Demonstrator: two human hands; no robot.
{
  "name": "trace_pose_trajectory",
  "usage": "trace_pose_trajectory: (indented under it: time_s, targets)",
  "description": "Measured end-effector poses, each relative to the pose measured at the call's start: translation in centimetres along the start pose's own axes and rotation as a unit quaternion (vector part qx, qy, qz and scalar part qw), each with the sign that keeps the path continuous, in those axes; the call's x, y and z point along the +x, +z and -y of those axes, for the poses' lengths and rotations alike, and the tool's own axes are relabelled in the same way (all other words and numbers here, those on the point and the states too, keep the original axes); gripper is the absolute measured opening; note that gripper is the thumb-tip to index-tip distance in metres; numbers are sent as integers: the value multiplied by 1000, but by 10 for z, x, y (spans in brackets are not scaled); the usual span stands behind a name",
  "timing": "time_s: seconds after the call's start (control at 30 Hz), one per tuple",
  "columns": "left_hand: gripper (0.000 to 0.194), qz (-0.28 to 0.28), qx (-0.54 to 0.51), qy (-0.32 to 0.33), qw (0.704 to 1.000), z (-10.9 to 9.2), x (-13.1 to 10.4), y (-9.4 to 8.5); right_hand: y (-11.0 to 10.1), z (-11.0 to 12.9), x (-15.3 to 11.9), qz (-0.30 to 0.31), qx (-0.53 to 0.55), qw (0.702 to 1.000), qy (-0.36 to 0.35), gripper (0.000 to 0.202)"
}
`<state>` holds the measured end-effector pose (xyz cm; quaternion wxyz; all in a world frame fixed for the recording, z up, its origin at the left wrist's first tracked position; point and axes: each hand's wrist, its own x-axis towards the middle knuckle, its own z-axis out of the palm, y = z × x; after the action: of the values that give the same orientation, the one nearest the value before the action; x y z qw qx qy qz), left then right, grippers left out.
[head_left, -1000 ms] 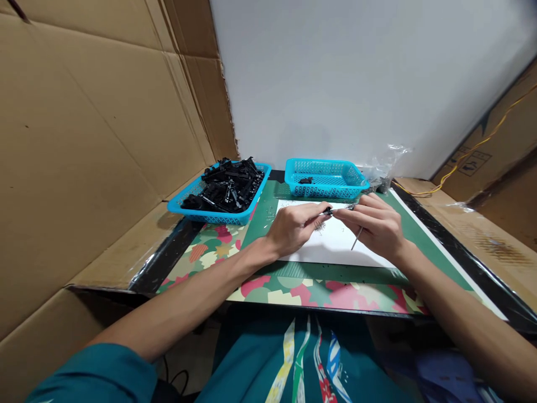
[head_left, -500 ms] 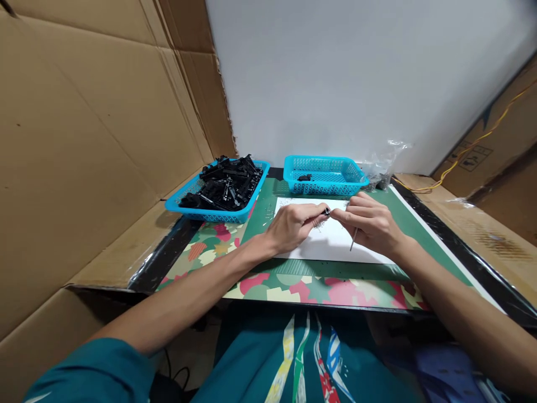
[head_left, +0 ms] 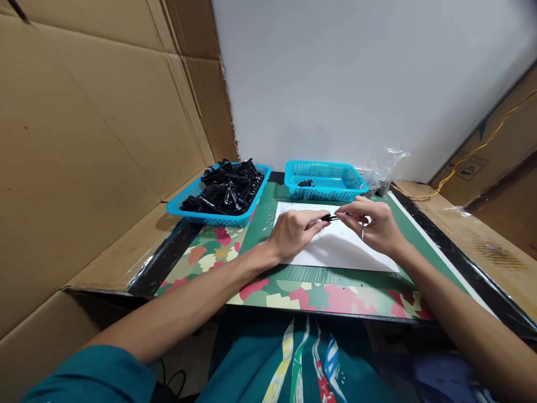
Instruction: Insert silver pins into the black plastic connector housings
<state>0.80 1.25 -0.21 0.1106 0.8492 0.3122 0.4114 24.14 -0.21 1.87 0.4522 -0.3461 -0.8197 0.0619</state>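
My left hand (head_left: 293, 234) pinches a small black plastic part (head_left: 326, 218) between thumb and fingers, over a white sheet of paper (head_left: 331, 254). From the part, a thin dark piece reaches toward my right hand (head_left: 375, 225), whose thumb and forefinger are closed at its far end. A thin metal tool (head_left: 363, 230) is tucked in the curled fingers of that same hand, its tip pointing down; its exact kind I cannot make out. Tiny metal pieces (head_left: 318, 230) lie scattered on the paper near my left fingers.
At the back left, a blue basket (head_left: 210, 219) is heaped with black plastic parts (head_left: 230, 187). Another blue basket (head_left: 323, 194) holds a few black pieces. Beside it sits a clear plastic bag (head_left: 384, 173). Cardboard walls (head_left: 104, 112) stand at the sides, and a yellow cord (head_left: 453, 168) hangs at right.
My right fingers have drawn slightly away from the left hand, and a thin dark length now shows between them. The metal tool has shifted within the right hand. The view has tilted slightly.
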Motion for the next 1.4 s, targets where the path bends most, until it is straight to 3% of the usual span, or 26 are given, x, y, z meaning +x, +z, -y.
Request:
trace_pose_trajectory:
  time_s: [0.2, 0.4, 0.53, 0.67, 0.73, 0.83, 0.93, 1.03, 1.2, 1.4]
  targets:
    - [22, 14, 81, 34, 996, -1, 0, -2, 6, 3, -1, 53, 4, 998, 37, 13]
    - [26, 9, 79, 16, 997, -1, -1, 0, 1, 2, 2, 48, 37, 993, 102, 15]
    - [30, 42, 91, 18, 995, -3, -2, 4, -7, -10, 5, 52, 128, 979, 152, 26]
    - [28, 76, 93, 20, 993, -4, -6, 8, -11, -23, 3, 107, 196, 958, 178, 45]
    - [28, 89, 86, 28, 992, -5, -7, 9, -11, -28, 1, 109, 185, 961, 175, 58]
    - [28, 119, 87, 42, 988, -5, -8, 10, -11, -34, -1, 55, 101, 977, 177, 73]
    - [27, 147, 94, 40, 984, -4, -8, 10, -12, -38, -1, 47, 55, 973, 220, 79]
    - [25, 150, 98, 24, 984, -3, -9, 10, -14, -39, 0, 96, 119, 956, 249, 71]
    - [24, 130, 86, -19, 988, -7, -9, 10, -17, -28, 3, 199, 237, 927, 210, 43]
    - [16, 118, 71, -27, 990, -8, -9, 10, -8, -21, 3, 250, 216, 923, 198, 43]
